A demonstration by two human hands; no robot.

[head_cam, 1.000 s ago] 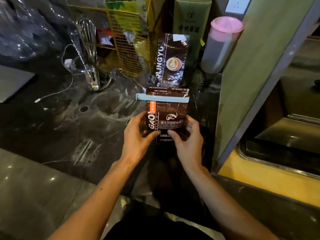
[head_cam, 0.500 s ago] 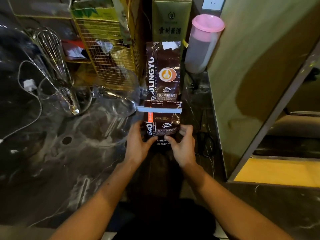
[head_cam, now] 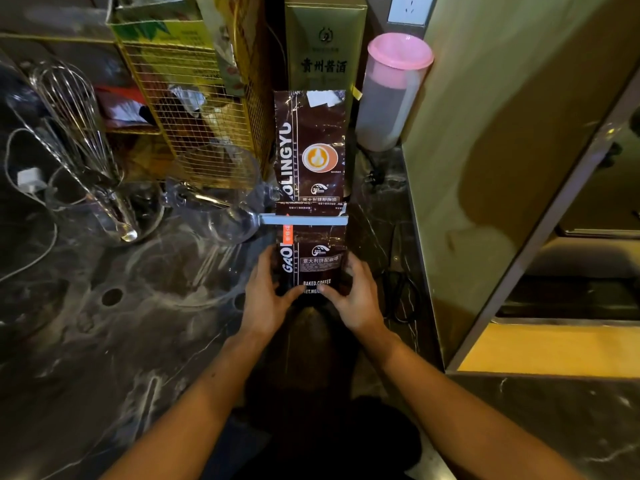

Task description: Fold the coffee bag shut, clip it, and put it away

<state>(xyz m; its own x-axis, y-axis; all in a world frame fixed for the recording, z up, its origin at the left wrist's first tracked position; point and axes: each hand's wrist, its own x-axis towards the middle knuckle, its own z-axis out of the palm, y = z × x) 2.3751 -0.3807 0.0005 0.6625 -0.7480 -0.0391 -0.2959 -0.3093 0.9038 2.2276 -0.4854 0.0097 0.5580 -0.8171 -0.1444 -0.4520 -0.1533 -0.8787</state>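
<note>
The coffee bag (head_cam: 311, 258) stands upright on the dark marbled desk (head_cam: 104, 341), its top folded over and held by a pale blue clip (head_cam: 303, 220) that runs across it and sticks out past its left edge. Both hands are clamped on its lower part: the left hand (head_cam: 268, 299) grips the left side with the thumb across the front near the printed lines, and the right hand (head_cam: 356, 299) grips the right side, thumb likewise on the front, the two thumbs nearly meeting.

Compared with the frame half a second earlier, the bag sits a little nearer the second coffee bag (head_cam: 311, 147) that stands just beyond it, so that the folded top now overlaps the lower edge of that bag's front; whether the two touch cannot be told. The hands have slid lower on the bag, uncovering more of its print.

To the far right of the bags stands a container with a pink lid (head_cam: 394, 91), beside a green panel (head_cam: 502, 133). A green box (head_cam: 323, 46) rises behind the second bag. On the left are a yellow wire basket (head_cam: 194, 109), a clear glass jug (head_cam: 221, 199) and a metal whisk (head_cam: 76, 133).
</note>
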